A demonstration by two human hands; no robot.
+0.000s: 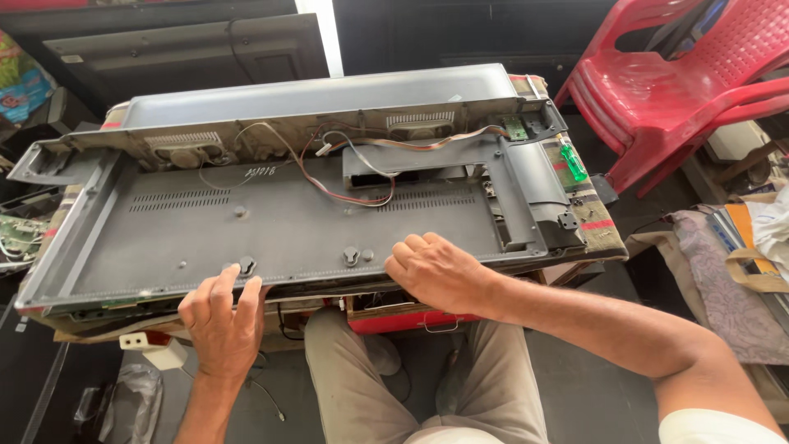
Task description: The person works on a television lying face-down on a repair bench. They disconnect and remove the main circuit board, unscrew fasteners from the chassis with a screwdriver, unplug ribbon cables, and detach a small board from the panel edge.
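2 bare hands rest on the near edge of a grey television back cover (271, 222) lying flat across a workbench. The left hand (220, 321) spreads its fingers over the rim; the right hand (434, 270) curls loosely, gripping that edge. A green-handled screwdriver (573, 160) lies near the cover's right end, beside red plastic chairs (682, 74).

Low bench (604, 247) w/ striped woven cloth over it; grey TV back cover (271, 222) lies flat across top, green-handled screwdriver (573, 160) on cloth at far right end.
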